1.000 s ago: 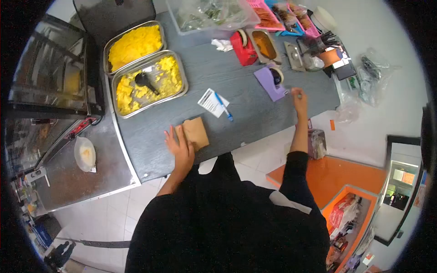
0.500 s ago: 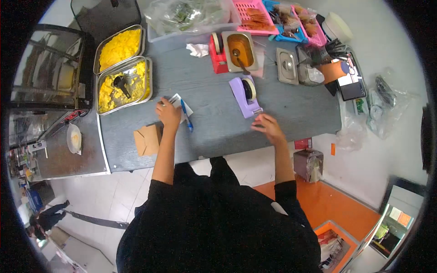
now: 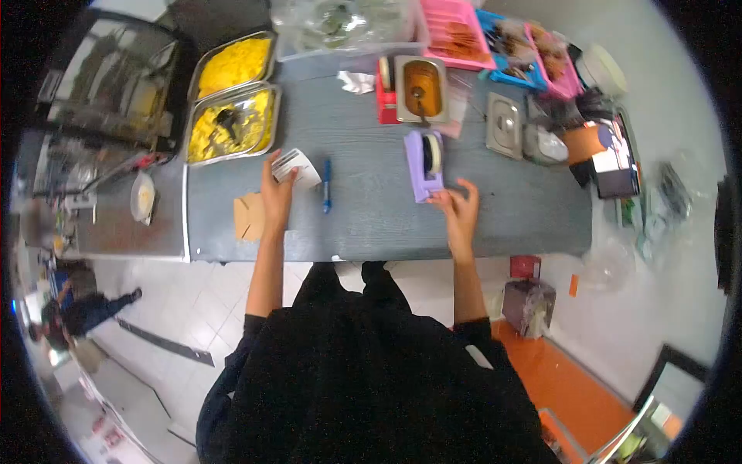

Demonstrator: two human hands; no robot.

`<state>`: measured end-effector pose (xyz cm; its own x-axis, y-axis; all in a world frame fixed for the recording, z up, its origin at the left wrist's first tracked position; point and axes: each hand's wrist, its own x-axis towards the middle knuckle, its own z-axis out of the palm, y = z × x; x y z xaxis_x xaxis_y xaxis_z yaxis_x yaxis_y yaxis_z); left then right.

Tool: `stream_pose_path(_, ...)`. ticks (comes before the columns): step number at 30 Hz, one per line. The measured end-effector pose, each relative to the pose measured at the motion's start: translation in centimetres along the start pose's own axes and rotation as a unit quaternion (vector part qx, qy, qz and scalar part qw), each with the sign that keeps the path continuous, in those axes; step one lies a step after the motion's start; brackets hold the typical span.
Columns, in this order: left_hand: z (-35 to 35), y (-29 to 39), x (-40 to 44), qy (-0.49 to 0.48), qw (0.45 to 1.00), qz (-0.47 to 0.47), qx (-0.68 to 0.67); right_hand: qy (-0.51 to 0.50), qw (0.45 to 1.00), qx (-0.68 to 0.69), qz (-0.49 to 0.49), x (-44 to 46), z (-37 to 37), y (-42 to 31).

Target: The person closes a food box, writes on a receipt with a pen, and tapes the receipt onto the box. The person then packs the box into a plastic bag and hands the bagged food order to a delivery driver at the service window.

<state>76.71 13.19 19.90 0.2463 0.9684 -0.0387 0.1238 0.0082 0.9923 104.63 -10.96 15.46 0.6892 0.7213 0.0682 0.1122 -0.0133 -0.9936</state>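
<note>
My left hand (image 3: 278,189) pinches the edge of a white printed card (image 3: 298,168) above the grey table. A folded brown paper box (image 3: 248,217) lies just left of that wrist, and a blue pen (image 3: 327,186) rests to the right of the card. At the front end of the purple tape dispenser (image 3: 422,164) is my right hand (image 3: 459,207), thumb and index finger close together and the other fingers raised. Whatever may be between those fingertips is too small to make out.
Two metal trays of yellow food (image 3: 234,124) stand at the back left. Behind the dispenser are a metal pan of orange sauce (image 3: 423,87), a metal lid (image 3: 505,125) and pink baskets (image 3: 456,35). Another person (image 3: 85,309) is far off at the left.
My left hand has left the brown box and taken hold of the card, lifting it away from the pen. My right hand has come in to the front of the purple dispenser. The view has shifted.
</note>
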Motion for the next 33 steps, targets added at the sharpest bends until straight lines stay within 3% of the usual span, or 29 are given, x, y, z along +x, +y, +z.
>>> stream_pose_path(2,-3.5,1.2,-1.2,-0.019,0.991,0.042,0.128,0.013,0.999,0.027,-0.036,-2.6,-0.4,0.9)
stream_pose_path(3,-6.0,1.6,-2.2,-0.027,0.978,0.055,0.199,0.022,0.993,0.113,0.000,-3.5,-0.1,0.5)
stream_pose_path(5,-11.0,-1.7,-2.8,-0.078,0.956,0.104,0.262,0.035,0.988,0.145,0.028,-4.0,0.3,1.4)
stream_pose_path(7,-13.1,-2.3,-3.2,-0.105,0.978,0.046,0.172,0.069,0.965,0.215,0.136,-3.7,1.5,0.5)
stream_pose_path(8,-13.3,-0.8,-3.2,-0.124,0.972,0.044,0.196,0.093,0.947,0.243,0.188,-4.1,2.2,0.0)
stream_pose_path(10,-14.2,0.2,-2.2,-0.167,0.950,0.080,0.250,0.074,0.953,0.219,0.197,-7.7,3.5,3.1)
stream_pose_path(12,-14.9,0.2,-0.7,-0.179,0.936,0.107,0.283,0.026,0.959,0.174,0.223,-7.7,7.5,0.5)
stream_pose_path(14,-15.9,-0.5,-0.9,-0.193,0.933,0.107,0.285,-0.179,0.950,0.168,0.194,-6.9,13.9,-5.5)
stream_pose_path(15,-16.4,-0.3,-0.5,-0.184,0.915,0.123,0.337,-0.256,0.953,0.111,0.121,-6.2,17.4,-4.9)
stream_pose_path(18,-17.6,-0.4,-1.1,-0.162,0.864,0.178,0.442,-0.396,0.914,-0.023,0.084,-3.9,27.2,-7.1)
stream_pose_path(19,-18.0,-1.2,-1.1,-0.157,0.854,0.205,0.451,-0.402,0.904,-0.016,0.147,-3.4,29.7,-9.9)
stream_pose_path(22,-18.1,-2.8,-1.6,-0.144,0.849,0.259,0.438,-0.363,0.908,-0.207,-0.026,-3.5,35.2,-8.8)
stream_pose_path(25,-18.1,-3.4,-2.2,-0.148,0.855,0.250,0.430,-0.337,0.910,-0.243,-0.011,-3.7,36.5,-7.8)
stream_pose_path(26,-18.0,-2.5,-2.4,-0.144,0.857,0.246,0.428,-0.313,0.887,-0.340,-0.008,-3.8,35.5,-9.4)
stream_pose_path(29,-17.8,-3.0,-2.3,-0.149,0.873,0.240,0.398,-0.351,0.892,-0.216,0.188,-2.2,32.5,-13.8)
stream_pose_path(33,-17.8,-3.2,-2.8,-0.112,0.904,0.229,0.343,-0.357,0.899,-0.208,0.144,-1.8,32.6,-11.7)
